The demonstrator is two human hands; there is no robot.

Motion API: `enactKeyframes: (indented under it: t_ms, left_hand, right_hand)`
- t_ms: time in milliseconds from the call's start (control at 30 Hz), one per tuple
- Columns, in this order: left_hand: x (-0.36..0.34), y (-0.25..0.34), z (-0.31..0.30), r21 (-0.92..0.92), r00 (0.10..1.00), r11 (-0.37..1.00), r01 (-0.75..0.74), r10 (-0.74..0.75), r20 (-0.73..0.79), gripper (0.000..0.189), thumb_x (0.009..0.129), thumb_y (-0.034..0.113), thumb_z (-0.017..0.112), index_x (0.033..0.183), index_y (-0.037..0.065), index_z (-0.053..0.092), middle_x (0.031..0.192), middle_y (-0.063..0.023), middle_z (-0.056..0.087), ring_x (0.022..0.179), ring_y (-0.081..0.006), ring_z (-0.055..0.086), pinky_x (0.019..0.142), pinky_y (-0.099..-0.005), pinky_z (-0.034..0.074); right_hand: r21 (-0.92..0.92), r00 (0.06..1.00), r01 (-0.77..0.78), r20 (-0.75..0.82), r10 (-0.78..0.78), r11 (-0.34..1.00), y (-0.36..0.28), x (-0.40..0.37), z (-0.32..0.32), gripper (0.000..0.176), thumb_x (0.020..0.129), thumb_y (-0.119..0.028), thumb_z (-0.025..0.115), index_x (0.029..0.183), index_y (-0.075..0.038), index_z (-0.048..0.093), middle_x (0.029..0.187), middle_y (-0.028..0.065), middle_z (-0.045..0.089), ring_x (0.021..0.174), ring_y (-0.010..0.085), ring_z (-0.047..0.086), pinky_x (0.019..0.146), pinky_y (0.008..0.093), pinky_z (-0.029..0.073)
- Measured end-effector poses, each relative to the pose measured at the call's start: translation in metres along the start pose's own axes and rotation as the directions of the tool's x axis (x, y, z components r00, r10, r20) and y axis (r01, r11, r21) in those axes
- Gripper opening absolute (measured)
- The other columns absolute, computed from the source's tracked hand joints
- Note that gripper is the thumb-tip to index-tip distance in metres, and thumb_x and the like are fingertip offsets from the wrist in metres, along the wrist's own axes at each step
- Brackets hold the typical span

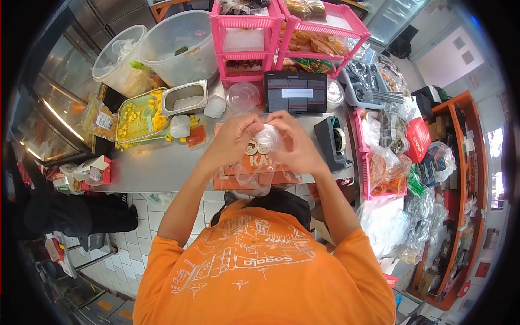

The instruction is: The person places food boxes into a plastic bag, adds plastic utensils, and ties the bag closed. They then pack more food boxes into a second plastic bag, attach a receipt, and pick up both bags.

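Both my hands meet over an orange printed box (261, 162) near the middle of the counter. Between them is a clear plastic bag (269, 136), which hangs down over the box toward the counter's front edge. My left hand (236, 137) has its fingers bent around the bag's left side. On the other side, my right hand (292, 142) curls its fingers over the bag. The fingertips of both hands come close together at the top of the bag. What the bag holds is hard to make out.
Behind my hands stand a dark tablet (296, 92) and pink racks (241, 43). A tape dispenser (332, 143) is at the right. To the left are a tray with yellow food (142, 116), a metal container (184, 98) and large tubs (181, 49). A dark-clothed person (81, 211) is at far left.
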State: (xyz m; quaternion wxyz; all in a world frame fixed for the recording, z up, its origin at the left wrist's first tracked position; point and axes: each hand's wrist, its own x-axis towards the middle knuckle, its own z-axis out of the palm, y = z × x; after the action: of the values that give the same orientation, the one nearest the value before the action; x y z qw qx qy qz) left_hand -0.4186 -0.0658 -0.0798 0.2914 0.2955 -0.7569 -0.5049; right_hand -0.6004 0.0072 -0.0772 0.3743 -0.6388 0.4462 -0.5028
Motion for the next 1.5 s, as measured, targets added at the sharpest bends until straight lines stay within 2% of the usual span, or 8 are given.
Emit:
enactKeyframes:
  t_ms: [433, 800, 867, 933, 1067, 1133, 1233, 1500]
  left_hand:
    - [0.034, -0.001, -0.003, -0.383, 0.996, 0.921, -0.073, 0.048, -0.075, 0.053, 0.101, 0.055, 0.040, 0.083, 0.007, 0.052, 0.071, 0.0060, 0.036, 0.062, -0.0094, 0.037, 0.062, -0.0269, 0.039]
    - [0.069, -0.041, -0.026, 0.272, 0.961, 0.927, -0.258, 0.216, 0.174, 0.035, 0.098, 0.028, 0.051, 0.084, -0.002, 0.061, 0.071, -0.0137, 0.063, 0.071, -0.0279, 0.061, 0.065, -0.0409, 0.044]
    - [0.063, -0.013, -0.047, 0.497, 0.934, 0.849, -0.182, -0.009, 0.357, 0.022, 0.094, 0.023, 0.056, 0.091, 0.003, 0.067, 0.079, -0.0143, 0.067, 0.075, -0.0340, 0.062, 0.068, -0.0414, 0.046]
    - [0.038, 0.008, -0.061, 0.502, 0.801, 0.633, -0.589, 0.374, 0.468, 0.013, 0.089, 0.015, 0.062, 0.091, 0.004, 0.068, 0.082, -0.0118, 0.068, 0.074, -0.0343, 0.061, 0.069, -0.0411, 0.047]
    - [0.012, 0.017, -0.049, 0.601, 0.803, 0.539, -0.590, 0.465, 0.371, 0.007, 0.083, 0.010, 0.069, 0.088, 0.006, 0.068, 0.086, -0.0101, 0.068, 0.076, -0.0313, 0.062, 0.072, -0.0395, 0.049]
    - [0.002, 0.004, -0.021, 0.155, 0.977, 0.965, -0.210, 0.203, 0.063, 0.008, 0.083, 0.007, 0.071, 0.089, 0.006, 0.066, 0.086, -0.0092, 0.069, 0.075, -0.0214, 0.063, 0.070, -0.0332, 0.049]
    - [-0.003, 0.002, 0.007, -0.352, 0.962, 0.929, 0.119, -0.195, -0.190, 0.008, 0.087, 0.004, 0.069, 0.095, 0.004, 0.066, 0.092, -0.0097, 0.071, 0.078, -0.0112, 0.063, 0.069, -0.0251, 0.049]
    - [-0.002, -0.020, 0.007, -0.473, 0.986, 0.881, 0.001, -0.078, -0.144, 0.017, 0.086, -0.005, 0.066, 0.102, -0.001, 0.067, 0.090, -0.0068, 0.072, 0.080, -0.0065, 0.062, 0.069, -0.0218, 0.049]
  right_hand:
    - [-0.458, 0.938, 0.080, -0.267, -0.223, 0.885, -0.025, 0.009, 0.044, 0.012, 0.088, -0.012, 0.060, 0.086, -0.001, 0.062, 0.090, 0.0090, 0.058, 0.093, 0.0281, 0.049, 0.083, 0.0367, 0.037]
    - [-0.601, 0.974, -0.202, -0.206, 0.094, 0.773, -0.022, -0.099, 0.036, 0.017, 0.095, -0.017, 0.054, 0.087, -0.001, 0.058, 0.088, 0.0084, 0.055, 0.093, 0.0298, 0.044, 0.083, 0.0430, 0.031]
    - [-0.597, 0.975, -0.216, -0.177, 0.136, 0.773, -0.035, -0.092, 0.021, 0.017, 0.096, -0.017, 0.053, 0.093, -0.001, 0.055, 0.090, 0.0070, 0.056, 0.099, 0.0298, 0.045, 0.086, 0.0445, 0.031]
    - [-0.591, 0.972, -0.232, -0.157, 0.173, 0.772, -0.036, -0.079, 0.013, 0.017, 0.097, -0.018, 0.051, 0.099, 0.000, 0.052, 0.091, 0.0057, 0.058, 0.104, 0.0297, 0.045, 0.088, 0.0461, 0.030]
    - [-0.368, 0.980, -0.095, -0.198, 0.022, 0.925, -0.039, -0.051, 0.022, 0.013, 0.100, -0.013, 0.048, 0.101, -0.002, 0.043, 0.084, 0.0073, 0.061, 0.096, 0.0291, 0.059, 0.081, 0.0424, 0.042]
    - [-0.033, 0.942, -0.201, -0.279, 0.185, 0.979, -0.039, -0.029, 0.031, 0.011, 0.100, -0.010, 0.049, 0.099, -0.002, 0.042, 0.080, 0.0083, 0.062, 0.088, 0.0270, 0.065, 0.074, 0.0383, 0.048]
    - [0.175, 0.852, -0.257, -0.422, 0.309, 0.950, -0.012, -0.010, 0.041, 0.009, 0.095, -0.007, 0.054, 0.095, -0.001, 0.047, 0.094, 0.0137, 0.061, 0.071, 0.0215, 0.065, 0.061, 0.0311, 0.050]
    - [0.139, 0.810, -0.123, -0.558, 0.180, 0.983, 0.002, -0.017, 0.055, 0.021, 0.092, -0.003, 0.063, 0.102, -0.001, 0.045, 0.079, 0.0087, 0.068, 0.064, 0.0106, 0.063, 0.057, 0.0233, 0.050]
